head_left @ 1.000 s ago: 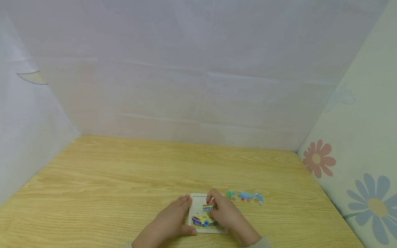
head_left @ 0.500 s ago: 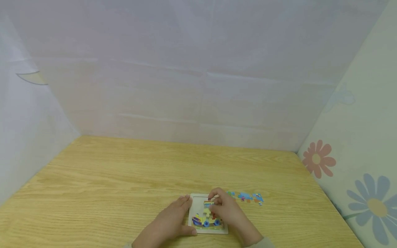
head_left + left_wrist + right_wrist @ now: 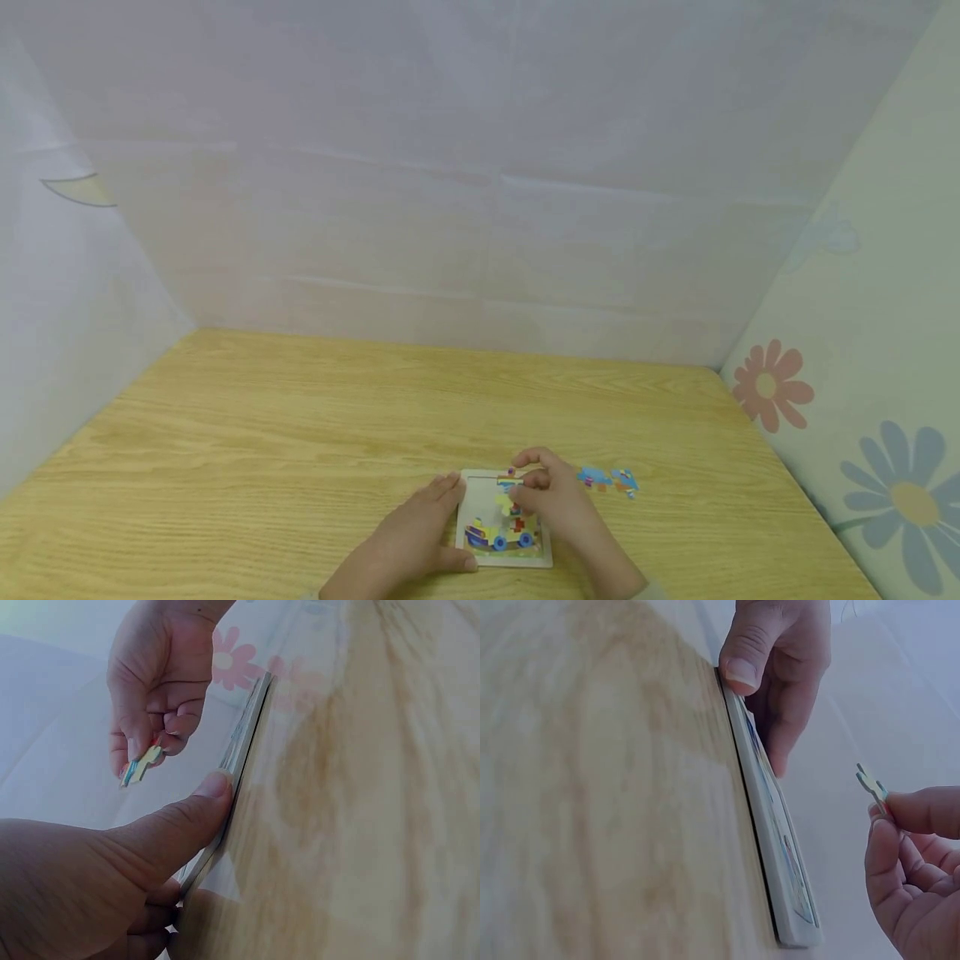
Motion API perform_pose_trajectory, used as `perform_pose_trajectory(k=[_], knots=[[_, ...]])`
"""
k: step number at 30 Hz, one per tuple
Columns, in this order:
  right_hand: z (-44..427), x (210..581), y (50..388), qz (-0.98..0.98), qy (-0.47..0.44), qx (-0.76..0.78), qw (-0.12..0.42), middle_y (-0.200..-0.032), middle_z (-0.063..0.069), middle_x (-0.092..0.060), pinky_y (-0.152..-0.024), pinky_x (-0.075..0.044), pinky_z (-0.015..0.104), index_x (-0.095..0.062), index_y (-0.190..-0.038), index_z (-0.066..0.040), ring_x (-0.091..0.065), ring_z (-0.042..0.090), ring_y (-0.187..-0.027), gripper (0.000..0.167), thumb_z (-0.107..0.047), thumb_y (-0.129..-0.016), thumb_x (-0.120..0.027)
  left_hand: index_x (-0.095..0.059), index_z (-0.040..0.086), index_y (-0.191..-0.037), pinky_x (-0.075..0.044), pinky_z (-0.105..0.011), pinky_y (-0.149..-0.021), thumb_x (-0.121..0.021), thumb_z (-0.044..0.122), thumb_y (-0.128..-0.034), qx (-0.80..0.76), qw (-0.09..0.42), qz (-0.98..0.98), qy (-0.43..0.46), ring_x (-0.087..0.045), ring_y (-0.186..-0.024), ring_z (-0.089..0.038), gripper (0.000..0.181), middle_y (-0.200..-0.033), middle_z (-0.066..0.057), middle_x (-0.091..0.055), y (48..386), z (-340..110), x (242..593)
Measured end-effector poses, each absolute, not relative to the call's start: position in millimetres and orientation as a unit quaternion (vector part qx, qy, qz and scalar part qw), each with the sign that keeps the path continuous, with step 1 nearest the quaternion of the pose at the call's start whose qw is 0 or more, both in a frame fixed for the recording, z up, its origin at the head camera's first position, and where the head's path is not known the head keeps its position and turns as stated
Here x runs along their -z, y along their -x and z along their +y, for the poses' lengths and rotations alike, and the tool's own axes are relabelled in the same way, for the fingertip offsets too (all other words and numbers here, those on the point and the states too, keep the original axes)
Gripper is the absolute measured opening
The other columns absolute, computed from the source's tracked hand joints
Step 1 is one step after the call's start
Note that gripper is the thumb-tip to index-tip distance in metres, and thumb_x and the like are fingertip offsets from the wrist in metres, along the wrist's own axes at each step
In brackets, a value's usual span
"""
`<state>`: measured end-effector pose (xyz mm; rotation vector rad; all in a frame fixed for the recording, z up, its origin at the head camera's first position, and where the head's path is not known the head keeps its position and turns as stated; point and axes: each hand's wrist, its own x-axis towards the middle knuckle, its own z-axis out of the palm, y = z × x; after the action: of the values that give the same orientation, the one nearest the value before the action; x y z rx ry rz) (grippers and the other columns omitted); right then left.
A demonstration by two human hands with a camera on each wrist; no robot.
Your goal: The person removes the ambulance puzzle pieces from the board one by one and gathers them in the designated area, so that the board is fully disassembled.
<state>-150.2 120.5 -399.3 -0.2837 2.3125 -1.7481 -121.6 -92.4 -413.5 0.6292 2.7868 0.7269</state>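
Note:
A square jigsaw puzzle tray [image 3: 480, 497] lies on the table, with fitted pieces along its lower part showing a colourful vehicle with blue wheels. My left hand [image 3: 408, 529] holds the tray at its left side, the thumb at the near corner and the fingers along the left edge. Over the tray's right half, my right hand [image 3: 561, 504] pinches a yellow, blue and red puzzle piece [image 3: 141, 766] between thumb and fingers. The wrist views show this piece raised clear of the tray. The right hand covers part of the tray's right side.
To the right of the tray lie loose puzzle pieces, among them a blue one [image 3: 592, 477] and another with blue and orange [image 3: 625, 481]. The wooden table [image 3: 300, 417] is bordered by a pale cloth at the back and sides, with printed flowers [image 3: 772, 383] at right.
The right hand has moved slightly away from me and to the right, carrying the pinched piece, which has turned a little. More fitted pieces show beneath it. The left hand stays in place.

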Motion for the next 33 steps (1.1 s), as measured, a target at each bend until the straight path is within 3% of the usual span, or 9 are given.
perform_pose_trajectory(k=[20, 33], knots=[[147, 394, 148, 0.779, 0.002, 0.624, 0.058, -0.073, 0.003, -0.057, -0.057, -0.050, 0.022, -0.054, -0.107, 0.003, -0.055, 0.015, -0.062, 0.028, -0.001, -0.081, -0.062, -0.039, -0.003, -0.138, -0.029, -0.053, -0.107, -0.073, 0.051, -0.0693, -0.254, 0.106, 0.939, -0.205, -0.030, -0.134, -0.037, 0.094, -0.146, -0.017, -0.034, 120, -93, 411], [172, 396, 148, 0.783, -0.057, 0.620, 0.013, -0.085, 0.008, -0.062, -0.059, -0.050, 0.024, -0.058, -0.101, 0.005, -0.055, 0.015, -0.069, 0.023, 0.002, -0.079, -0.060, -0.039, -0.003, -0.137, -0.031, -0.053, -0.106, -0.072, 0.053, -0.0696, -0.236, 0.096, 0.942, -0.217, -0.031, -0.134, -0.038, 0.094, -0.145, -0.018, -0.035, 121, -91, 411]])
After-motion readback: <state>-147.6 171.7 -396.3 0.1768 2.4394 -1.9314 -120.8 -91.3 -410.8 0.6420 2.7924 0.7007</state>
